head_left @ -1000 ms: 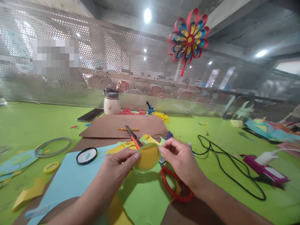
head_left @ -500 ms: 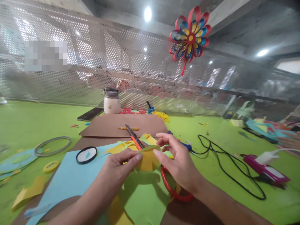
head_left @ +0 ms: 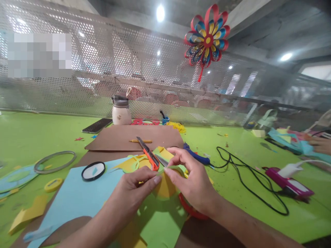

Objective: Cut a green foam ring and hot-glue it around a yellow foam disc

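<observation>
Between my hands is a round-edged yellow paper piece with a green edge, bent into folds. My left hand is closed, pinching its left side between thumb and forefinger. My right hand pinches the upper right edge, thumb in front. Just beyond the fingers lie an orange utility knife with its blade out and yellow-green paper cutouts. Red scissor handles are partly hidden under my right hand. Green paper lies below, shadowed by my hands.
Blue card with a black-rimmed disc lies left. A blue glue gun trails its cord toward a purple power strip. A bottle and phone stand behind. Another person's hand shows far right.
My right fingers have closed in on the paper's top edge, nearer my left thumb. The paper now shows more of its folded yellow face. The view has shifted slightly.
</observation>
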The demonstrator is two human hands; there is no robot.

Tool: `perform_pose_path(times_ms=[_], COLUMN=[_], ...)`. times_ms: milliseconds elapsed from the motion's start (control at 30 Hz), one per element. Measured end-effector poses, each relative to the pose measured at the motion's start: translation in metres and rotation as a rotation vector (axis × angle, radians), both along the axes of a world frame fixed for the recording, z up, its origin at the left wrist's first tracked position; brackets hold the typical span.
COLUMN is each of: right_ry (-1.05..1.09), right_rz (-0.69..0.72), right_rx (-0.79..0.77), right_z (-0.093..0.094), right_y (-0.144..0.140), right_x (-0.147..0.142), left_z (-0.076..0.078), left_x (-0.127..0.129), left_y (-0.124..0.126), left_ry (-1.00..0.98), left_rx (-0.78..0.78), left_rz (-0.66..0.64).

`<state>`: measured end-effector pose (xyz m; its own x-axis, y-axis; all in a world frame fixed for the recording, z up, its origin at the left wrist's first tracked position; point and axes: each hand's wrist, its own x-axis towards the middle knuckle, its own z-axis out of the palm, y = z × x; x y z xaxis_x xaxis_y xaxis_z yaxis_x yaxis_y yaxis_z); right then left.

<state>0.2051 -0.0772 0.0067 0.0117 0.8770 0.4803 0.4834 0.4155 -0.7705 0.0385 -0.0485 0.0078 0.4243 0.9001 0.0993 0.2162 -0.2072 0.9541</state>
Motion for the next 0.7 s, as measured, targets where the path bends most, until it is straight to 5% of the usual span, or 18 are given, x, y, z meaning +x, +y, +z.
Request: perform_pose_path(times_ms=[700], right_ry=[0.094], right_rz=[-0.016], right_rx=[0.025], right_z=[-0.004], right_y=[0.002], right_x=[0.013], left_z=[0.010], left_x=[0.000], left_y=[-0.004], left_ry=[-0.081], left_rx=[-0.194], left_rz=[0.002])
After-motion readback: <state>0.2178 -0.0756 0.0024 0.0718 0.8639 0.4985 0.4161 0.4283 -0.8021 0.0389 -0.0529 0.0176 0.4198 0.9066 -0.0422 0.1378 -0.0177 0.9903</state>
